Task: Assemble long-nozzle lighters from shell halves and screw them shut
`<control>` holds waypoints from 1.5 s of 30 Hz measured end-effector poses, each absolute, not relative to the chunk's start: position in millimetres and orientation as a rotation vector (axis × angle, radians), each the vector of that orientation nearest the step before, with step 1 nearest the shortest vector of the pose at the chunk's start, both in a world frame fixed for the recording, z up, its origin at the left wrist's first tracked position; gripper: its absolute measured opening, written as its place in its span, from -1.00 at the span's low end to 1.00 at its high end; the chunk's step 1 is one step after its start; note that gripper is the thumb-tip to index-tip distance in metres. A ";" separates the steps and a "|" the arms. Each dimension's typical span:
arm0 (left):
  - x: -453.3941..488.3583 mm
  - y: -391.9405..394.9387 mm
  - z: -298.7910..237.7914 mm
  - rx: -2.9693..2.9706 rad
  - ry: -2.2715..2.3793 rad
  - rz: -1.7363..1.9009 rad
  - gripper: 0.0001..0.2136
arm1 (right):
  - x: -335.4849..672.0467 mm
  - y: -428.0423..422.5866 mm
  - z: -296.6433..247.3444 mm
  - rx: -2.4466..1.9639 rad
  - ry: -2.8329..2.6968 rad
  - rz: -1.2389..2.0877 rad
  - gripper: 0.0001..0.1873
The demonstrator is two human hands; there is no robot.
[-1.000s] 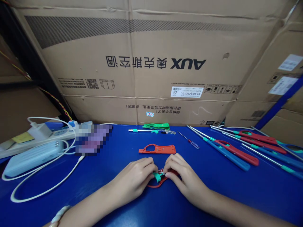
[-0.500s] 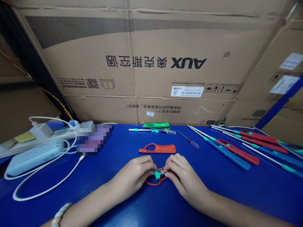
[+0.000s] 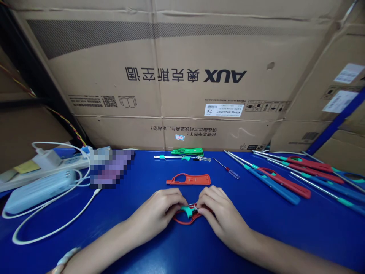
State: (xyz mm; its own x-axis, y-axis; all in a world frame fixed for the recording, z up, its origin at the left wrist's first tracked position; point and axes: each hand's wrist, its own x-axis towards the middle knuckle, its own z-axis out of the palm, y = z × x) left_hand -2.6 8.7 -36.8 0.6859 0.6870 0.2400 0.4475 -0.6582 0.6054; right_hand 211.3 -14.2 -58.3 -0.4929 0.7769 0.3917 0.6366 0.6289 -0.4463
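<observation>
Near the front of the blue table lies an orange-red lighter casing half [image 3: 186,223] with a finger-loop opening. A green trigger [image 3: 188,211] and thin white wires [image 3: 193,206] sit at it. My left hand [image 3: 167,207] is closed at the casing's left end, fingers pinched beside the trigger; its fingertips are partly hidden. Fingers bent together, my right hand [image 3: 218,209] grips the casing's right part at the wires and a small black piece, covering most of the handle. Just beyond both hands rests a second orange-red casing half [image 3: 201,179], inner side up.
Behind it lie a green casing [image 3: 191,151], a metal lighter tube [image 3: 171,157] with green parts, and a screwdriver [image 3: 232,173]. Several long lighters [image 3: 281,186] spread at the right. A power bank [image 3: 40,192], cables and a power strip [image 3: 71,161] occupy the left. Cardboard [image 3: 182,49] stands at the back.
My left fingers have drawn slightly left, showing more of the green trigger. My right hand stays at the casing. The whole view has shifted slightly.
</observation>
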 end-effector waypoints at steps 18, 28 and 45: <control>-4.0 5.0 -39.9 2.442 0.776 0.569 -0.73 | 211.5 -19.2 -56.3 -1.066 -2.355 0.204 -0.81; -4.3 2.3 -39.7 2.619 0.773 0.479 -0.71 | 212.4 -18.8 -56.4 -1.059 -2.349 0.181 -0.83; 4.5 -7.7 -39.7 2.924 0.839 0.419 -0.86 | 212.9 -17.6 -59.7 -1.036 -2.343 0.134 -0.84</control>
